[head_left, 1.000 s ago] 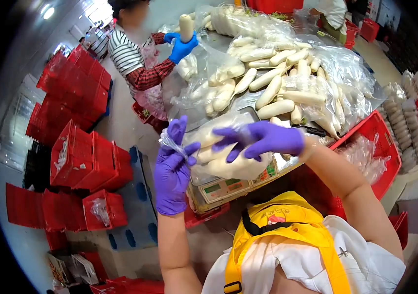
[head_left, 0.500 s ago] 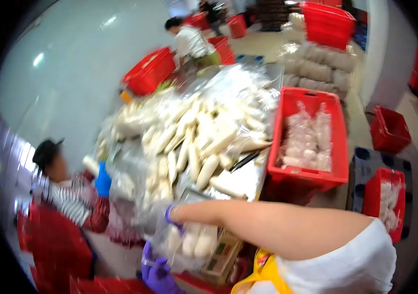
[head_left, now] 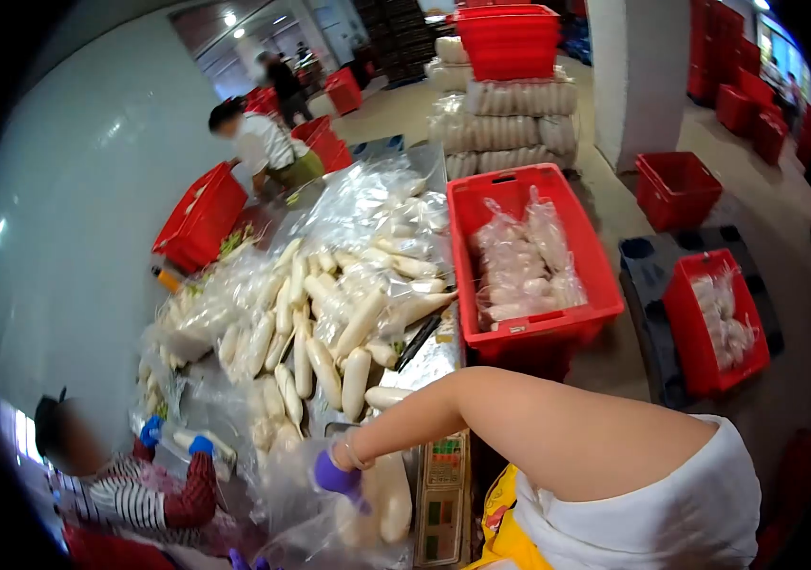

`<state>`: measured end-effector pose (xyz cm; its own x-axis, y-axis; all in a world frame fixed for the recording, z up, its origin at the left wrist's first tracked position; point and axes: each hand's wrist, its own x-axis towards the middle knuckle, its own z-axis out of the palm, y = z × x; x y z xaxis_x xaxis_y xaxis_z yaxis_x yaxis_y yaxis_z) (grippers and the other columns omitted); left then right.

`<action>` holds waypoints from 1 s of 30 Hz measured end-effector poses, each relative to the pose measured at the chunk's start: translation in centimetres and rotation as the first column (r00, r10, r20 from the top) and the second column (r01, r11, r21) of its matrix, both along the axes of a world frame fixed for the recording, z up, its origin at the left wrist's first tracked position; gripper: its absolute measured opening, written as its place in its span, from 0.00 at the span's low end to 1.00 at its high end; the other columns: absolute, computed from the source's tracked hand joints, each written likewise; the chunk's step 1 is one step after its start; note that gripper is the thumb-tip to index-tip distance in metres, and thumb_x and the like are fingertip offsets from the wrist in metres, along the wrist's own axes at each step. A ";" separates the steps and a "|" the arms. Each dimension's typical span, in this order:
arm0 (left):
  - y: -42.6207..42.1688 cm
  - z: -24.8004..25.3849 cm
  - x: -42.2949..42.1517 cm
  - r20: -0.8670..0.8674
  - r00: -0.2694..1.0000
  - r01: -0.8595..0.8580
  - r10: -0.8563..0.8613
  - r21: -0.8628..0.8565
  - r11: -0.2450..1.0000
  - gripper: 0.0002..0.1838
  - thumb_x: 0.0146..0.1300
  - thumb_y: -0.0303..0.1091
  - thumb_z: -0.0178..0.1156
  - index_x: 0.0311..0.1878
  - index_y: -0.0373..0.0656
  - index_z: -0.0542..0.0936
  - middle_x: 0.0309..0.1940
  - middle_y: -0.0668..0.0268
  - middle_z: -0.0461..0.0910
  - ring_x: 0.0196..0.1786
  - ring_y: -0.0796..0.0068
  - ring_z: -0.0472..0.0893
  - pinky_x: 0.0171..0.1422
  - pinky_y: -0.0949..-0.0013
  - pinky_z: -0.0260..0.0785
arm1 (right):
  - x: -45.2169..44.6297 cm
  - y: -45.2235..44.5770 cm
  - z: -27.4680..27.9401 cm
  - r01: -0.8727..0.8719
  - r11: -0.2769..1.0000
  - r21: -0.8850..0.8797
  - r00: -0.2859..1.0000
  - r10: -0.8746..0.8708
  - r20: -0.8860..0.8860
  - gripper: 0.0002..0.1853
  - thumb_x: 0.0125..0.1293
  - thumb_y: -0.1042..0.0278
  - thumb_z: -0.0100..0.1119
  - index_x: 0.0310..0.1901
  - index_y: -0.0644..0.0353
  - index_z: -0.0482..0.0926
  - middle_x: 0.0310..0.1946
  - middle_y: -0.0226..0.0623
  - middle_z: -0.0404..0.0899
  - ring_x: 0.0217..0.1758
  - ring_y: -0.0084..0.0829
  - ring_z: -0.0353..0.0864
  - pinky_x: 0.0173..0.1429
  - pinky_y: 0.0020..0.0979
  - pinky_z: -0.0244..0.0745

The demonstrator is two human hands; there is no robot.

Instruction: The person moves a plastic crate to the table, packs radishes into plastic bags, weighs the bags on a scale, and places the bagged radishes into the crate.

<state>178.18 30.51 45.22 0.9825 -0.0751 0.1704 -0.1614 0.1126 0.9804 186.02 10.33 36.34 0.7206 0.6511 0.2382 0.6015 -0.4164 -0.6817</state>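
Note:
My right hand [head_left: 341,478], in a purple glove, reaches in from the right and grips a clear plastic bag [head_left: 296,518] near its top. Large white radishes [head_left: 394,499] lie in that bag, at the near end of the table. Only purple fingertips of my left hand [head_left: 251,562] show at the bottom edge, close to the bag; the rest is cut off. Right beside the bag is a weighing scale [head_left: 441,508] with a display panel. Beyond it spreads a heap of loose white radishes [head_left: 324,366], partly among plastic sheets.
A red crate [head_left: 605,304] of bagged radishes stands right of the table, with a black marker-like object [head_left: 419,342] near it. At left, a co-worker in blue gloves [head_left: 201,445] handles a radish. Another person [head_left: 267,147] bends by a red crate [head_left: 201,214]. Stacked bags [head_left: 519,100] stand behind.
My view has swung right, so the table and crates sit further left. My left hand, spread in view before, has dropped to the bottom edge. The co-worker's second blue glove now shows.

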 end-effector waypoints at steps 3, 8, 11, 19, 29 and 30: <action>-1.7 -0.3 0.9 0.007 0.998 0.066 -0.067 0.069 0.995 0.15 0.61 0.24 0.56 0.51 0.34 0.80 0.43 0.63 0.80 0.43 0.73 0.78 0.48 0.70 0.70 | -1.3 -1.0 2.1 0.010 0.996 0.089 1.000 -0.012 0.024 0.27 0.57 0.57 0.63 0.56 0.63 0.75 0.48 0.50 0.82 0.52 0.46 0.80 0.58 0.40 0.73; -5.2 -0.5 1.7 -0.005 0.986 0.167 -0.169 0.187 0.968 0.14 0.61 0.25 0.57 0.50 0.35 0.80 0.41 0.65 0.79 0.41 0.75 0.77 0.45 0.71 0.70 | -2.3 -2.0 4.9 -0.023 0.981 0.191 0.994 0.002 0.110 0.28 0.60 0.56 0.62 0.57 0.65 0.74 0.48 0.51 0.81 0.53 0.46 0.80 0.58 0.40 0.73; -6.1 -0.8 1.9 -0.005 0.982 0.185 -0.189 0.225 0.957 0.13 0.60 0.25 0.57 0.49 0.36 0.80 0.40 0.65 0.79 0.40 0.76 0.77 0.43 0.72 0.69 | -2.3 -1.4 6.6 -0.090 0.972 0.219 0.982 0.050 0.180 0.28 0.61 0.56 0.61 0.58 0.66 0.73 0.49 0.52 0.81 0.53 0.46 0.80 0.59 0.39 0.72; -1.3 -3.0 2.3 -0.063 0.991 0.127 -0.117 0.210 0.969 0.11 0.59 0.26 0.58 0.46 0.37 0.81 0.36 0.68 0.78 0.36 0.79 0.76 0.39 0.75 0.68 | -0.4 3.2 9.0 -0.372 0.891 0.262 0.915 0.305 0.264 0.30 0.64 0.54 0.58 0.60 0.69 0.71 0.50 0.53 0.80 0.54 0.45 0.79 0.59 0.39 0.71; -1.1 -2.1 1.2 -0.048 0.997 -0.031 0.057 0.429 0.903 0.15 0.53 0.25 0.68 0.45 0.37 0.80 0.32 0.74 0.77 0.35 0.85 0.73 0.41 0.78 0.68 | 1.0 -0.3 5.4 -0.287 0.937 0.197 0.855 0.343 -0.389 0.17 0.63 0.56 0.64 0.41 0.64 0.82 0.31 0.35 0.83 0.36 0.21 0.77 0.45 0.29 0.74; -1.4 -2.5 1.6 -0.022 0.993 -0.092 0.114 0.449 0.889 0.15 0.53 0.26 0.68 0.45 0.36 0.81 0.32 0.74 0.77 0.34 0.86 0.72 0.40 0.78 0.67 | 1.0 -0.1 4.4 -0.166 0.961 0.220 0.874 0.247 -0.419 0.15 0.64 0.58 0.64 0.40 0.64 0.83 0.30 0.33 0.82 0.35 0.20 0.77 0.44 0.28 0.74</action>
<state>179.81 29.10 42.75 0.9948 -0.0308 0.0973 -0.1019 -0.3540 0.9297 187.06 10.28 40.70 0.6302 0.7748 0.0506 0.2830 -0.1686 -0.9442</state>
